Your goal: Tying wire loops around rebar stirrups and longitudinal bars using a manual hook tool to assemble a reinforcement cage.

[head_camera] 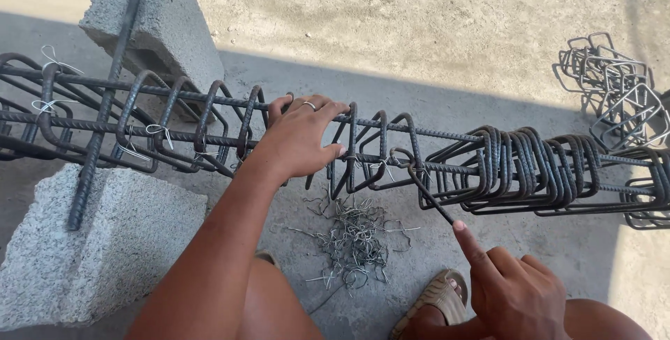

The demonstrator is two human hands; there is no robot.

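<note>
Both hands work at the rebar cage (pixel 447 165), which runs left to right in front of the person, its left end resting on concrete blocks (pixel 91 242). Left hand (pixel 300 134) clasps the top bars. Right hand (pixel 513 288), nearer and lower, grips a hooked tying tool (pixel 426 190), forefinger along it, its tip hooked at a wire tie (pixel 417 169) right of the left hand.

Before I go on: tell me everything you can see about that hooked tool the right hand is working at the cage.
The hooked tool is a thin, dark metal rod, curled into a hook at its upper end. It slants down to the right. The hook sits at a rebar cage joint with light tie wire. The right hand holds its lower end, index finger along the shaft; the handle is hidden. The left hand grips the cage beside it.
</note>
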